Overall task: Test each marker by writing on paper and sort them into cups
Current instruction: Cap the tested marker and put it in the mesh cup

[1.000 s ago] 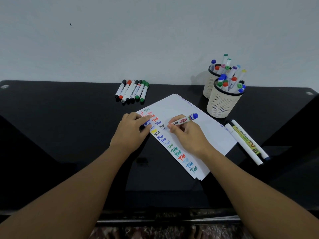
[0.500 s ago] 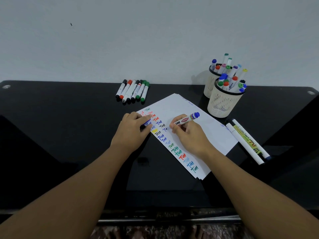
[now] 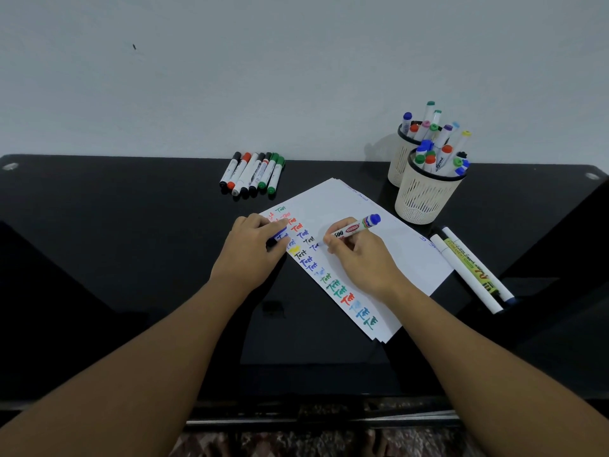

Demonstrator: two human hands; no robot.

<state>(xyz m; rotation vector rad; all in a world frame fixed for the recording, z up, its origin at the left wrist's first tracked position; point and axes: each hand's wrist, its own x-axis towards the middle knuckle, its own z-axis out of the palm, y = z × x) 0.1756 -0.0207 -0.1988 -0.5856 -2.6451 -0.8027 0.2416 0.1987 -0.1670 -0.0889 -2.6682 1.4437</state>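
Right hand (image 3: 359, 255): fingers curled around blue marker (image 3: 357, 226), tip on paper (image 3: 369, 209).
Left hand (image 3: 253, 249): pinches blue cap (image 3: 276, 236), mostly hidden; fingertips press the paper.

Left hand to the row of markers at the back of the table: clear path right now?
Probably yes. The black tabletop between the left hand and the row of markers is bare. But that hand holds a blue cap and pins the paper, so it would need freeing first.
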